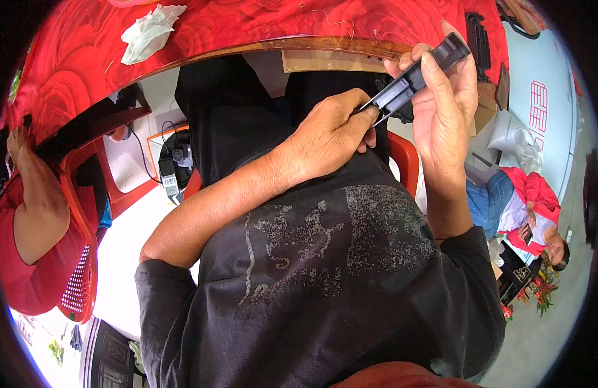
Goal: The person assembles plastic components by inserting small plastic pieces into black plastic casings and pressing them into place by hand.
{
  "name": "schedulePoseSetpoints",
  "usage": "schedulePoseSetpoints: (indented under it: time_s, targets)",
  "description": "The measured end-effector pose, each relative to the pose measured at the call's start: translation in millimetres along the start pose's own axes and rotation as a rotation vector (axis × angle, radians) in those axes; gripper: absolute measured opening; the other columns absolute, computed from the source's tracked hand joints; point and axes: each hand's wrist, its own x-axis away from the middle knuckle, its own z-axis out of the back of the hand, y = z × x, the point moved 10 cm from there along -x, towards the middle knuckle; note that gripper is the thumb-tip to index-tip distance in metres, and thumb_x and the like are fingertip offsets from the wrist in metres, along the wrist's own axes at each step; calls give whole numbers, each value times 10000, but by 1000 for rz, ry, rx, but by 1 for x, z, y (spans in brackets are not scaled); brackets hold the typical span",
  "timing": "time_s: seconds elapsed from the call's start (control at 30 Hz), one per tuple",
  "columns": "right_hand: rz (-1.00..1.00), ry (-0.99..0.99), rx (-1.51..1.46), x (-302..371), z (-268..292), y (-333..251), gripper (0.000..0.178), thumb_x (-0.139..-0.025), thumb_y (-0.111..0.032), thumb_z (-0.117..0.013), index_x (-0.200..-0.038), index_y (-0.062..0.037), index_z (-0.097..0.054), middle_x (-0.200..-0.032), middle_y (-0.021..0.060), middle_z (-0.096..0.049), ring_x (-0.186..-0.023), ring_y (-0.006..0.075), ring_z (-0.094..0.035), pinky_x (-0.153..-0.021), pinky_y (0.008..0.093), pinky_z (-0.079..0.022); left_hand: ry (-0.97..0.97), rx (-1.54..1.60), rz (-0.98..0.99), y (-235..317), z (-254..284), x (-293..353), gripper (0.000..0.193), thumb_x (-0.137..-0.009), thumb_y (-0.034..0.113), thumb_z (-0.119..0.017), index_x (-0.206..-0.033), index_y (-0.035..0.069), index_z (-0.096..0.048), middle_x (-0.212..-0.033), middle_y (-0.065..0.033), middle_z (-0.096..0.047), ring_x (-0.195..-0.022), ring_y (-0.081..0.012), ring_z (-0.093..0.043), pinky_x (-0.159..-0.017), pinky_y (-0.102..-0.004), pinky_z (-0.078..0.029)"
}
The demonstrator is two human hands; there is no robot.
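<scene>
A long black plastic part [397, 96], shaped like a narrow channel with raised side walls, is held slantwise over my lap, near the table's edge. My left hand [332, 132] is closed on its lower end, the thumb lying along it. My right hand [446, 113] holds the upper end, with the thumb on the near side and the fingers behind. The part's lower tip is hidden by my left hand. Beyond my right hand, a dark ridged strip-like piece [479, 46] lies on the table's right side.
A red rose-patterned cloth covers the table [247, 24]; a crumpled white plastic bag [150, 35] lies on it. At left, a person in red [37, 220] sits on a red plastic chair [79, 168]. Another person [528, 204] sits at right. A cardboard box [483, 116] stands beside the table.
</scene>
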Motion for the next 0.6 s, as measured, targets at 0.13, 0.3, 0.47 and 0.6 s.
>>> schedulePoseSetpoints:
  time_s: [0.13, 0.3, 0.47, 0.6]
  targets:
    - [-2, -5, 10, 1, -1, -3, 476, -951, -41, -542, -1387, -21, -352, -1010, 130, -566, -920, 208, -592, -901, 471, -538, -5, -13, 10, 2, 0, 0, 226, -1015, 180, -436, -914, -4, -522, -755, -49, -593, -692, -109, -570, -667, -268, -477]
    - [-8, -66, -35, 3, -5, -3, 462, -964, -55, -520, -1390, -18, -345, -1025, 132, -555, -937, 215, -585, -898, 465, -541, 13, -48, -8, 2, -1, 0, 234, -1009, 177, -440, -883, -2, -521, -736, -44, -586, -672, -115, -563, -644, -275, -469]
    - [-35, -64, -37, 0, -4, -1, 469, -963, -57, -517, -1393, -13, -336, -1028, 142, -569, -942, 232, -604, -885, 462, -548, 47, -62, -2, 3, 1, 0, 229, -1001, 169, -447, -868, -3, -520, -704, -43, -579, -643, -117, -559, -618, -280, -465]
    - [-148, 6, 76, -4, 11, 10, 454, -935, -18, -536, -1353, -14, -358, -1089, 179, -611, -980, 274, -645, -877, 430, -550, 132, -106, -2, 0, 7, -3, 229, -992, 170, -465, -855, -5, -522, -670, -44, -573, -585, -121, -555, -564, -285, -456]
